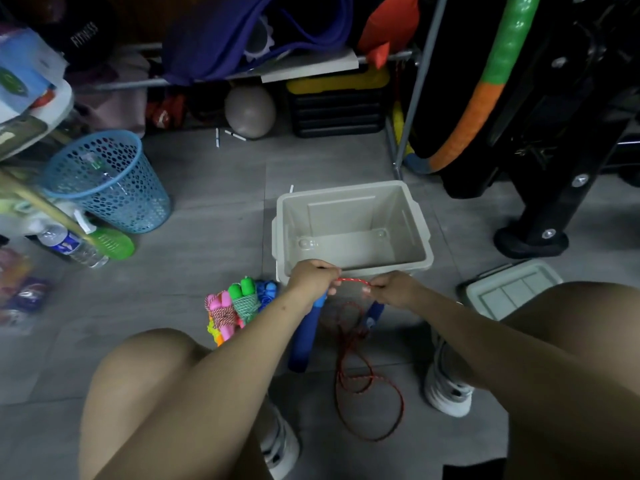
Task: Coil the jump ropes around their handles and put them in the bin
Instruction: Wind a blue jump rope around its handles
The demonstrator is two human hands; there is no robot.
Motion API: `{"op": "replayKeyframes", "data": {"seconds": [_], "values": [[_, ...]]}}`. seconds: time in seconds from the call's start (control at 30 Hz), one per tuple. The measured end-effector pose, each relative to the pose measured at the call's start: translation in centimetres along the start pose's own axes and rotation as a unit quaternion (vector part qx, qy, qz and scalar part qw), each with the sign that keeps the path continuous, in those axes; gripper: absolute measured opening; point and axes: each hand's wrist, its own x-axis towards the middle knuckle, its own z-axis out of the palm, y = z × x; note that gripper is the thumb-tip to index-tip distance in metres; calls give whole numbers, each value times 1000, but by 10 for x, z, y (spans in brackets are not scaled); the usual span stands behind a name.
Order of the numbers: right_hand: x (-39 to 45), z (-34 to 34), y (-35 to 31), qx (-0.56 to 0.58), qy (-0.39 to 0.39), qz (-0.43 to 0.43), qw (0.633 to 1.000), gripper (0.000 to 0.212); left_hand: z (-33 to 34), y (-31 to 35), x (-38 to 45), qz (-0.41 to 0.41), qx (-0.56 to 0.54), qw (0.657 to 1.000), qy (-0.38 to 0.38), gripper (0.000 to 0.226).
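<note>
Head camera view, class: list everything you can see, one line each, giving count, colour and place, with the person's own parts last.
bin: one, grey, open, floor centre
lid: one, grey, floor right of bin
red rope: one, loose on floor, upper end stretched between the hands
blue handles: two, one under each hand
coiled ropes: several, pink, green and blue among them, floor left of bin
basket: one, blue mesh, left
bottle: one, clear, far left
ball: one, grey, under rack
hoop: one, green and orange, right
shoes: two, white
left hand: grips a handle and rope
right hand: pinches rope
</note>
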Motion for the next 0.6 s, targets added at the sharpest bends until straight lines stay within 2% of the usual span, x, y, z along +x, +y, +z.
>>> {"op": "replayKeyframes", "data": {"seconds": [0.13, 0.27, 0.37, 0.47, 0.53, 0.6], "values": [[-2, -10, -4, 79, 47, -10, 996, 30, -2, 9, -2, 7, -43, 999, -11, 17], [-18, -25, -25, 164, 86, -42, 982, 27, -8, 20, -14, 16, -73, 996, -54, 12], [-35, -45, -45, 149, 103, -80, 980, 33, -15, 36, -26, 38, -88, 990, -104, 9], [-54, -65, -58, 101, 125, -125, 979, 40, -25, 47, -33, 72, -46, 988, -132, 10], [-64, -74, -59, 95, 118, -128, 980, 40, -31, 51, -33, 86, -20, 993, -77, 11], [-68, -81, -55, 78, 73, -115, 988, 39, -39, 53, -26, 76, -53, 996, 16, 16]]}}
